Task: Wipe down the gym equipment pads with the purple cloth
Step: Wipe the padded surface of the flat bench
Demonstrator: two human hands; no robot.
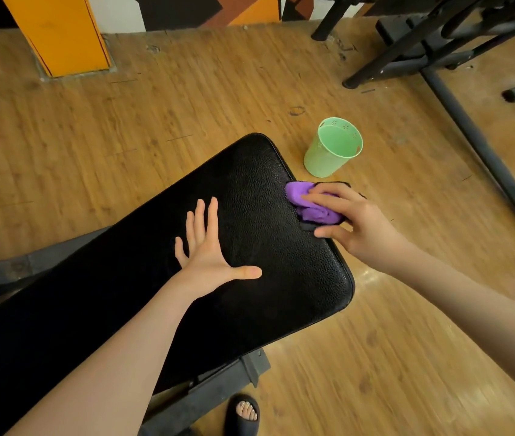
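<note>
I am flattening my left hand [209, 247] on the bench pad [250, 199] to brace while my right hand [349, 220] is clutching the purple cloth [308, 204] against its right edge.

Single head view, looking steeply down and forward from above bench pad [250, 247], sitting close, within arm's reach. Both forearms entering from 6 and 4 o'clock. Wooden floor [124, 136] filling frame toward 12 o'clock; wall base showing along top edge. Wide-angle lens bending edges. No second view sharing scene.
</note>
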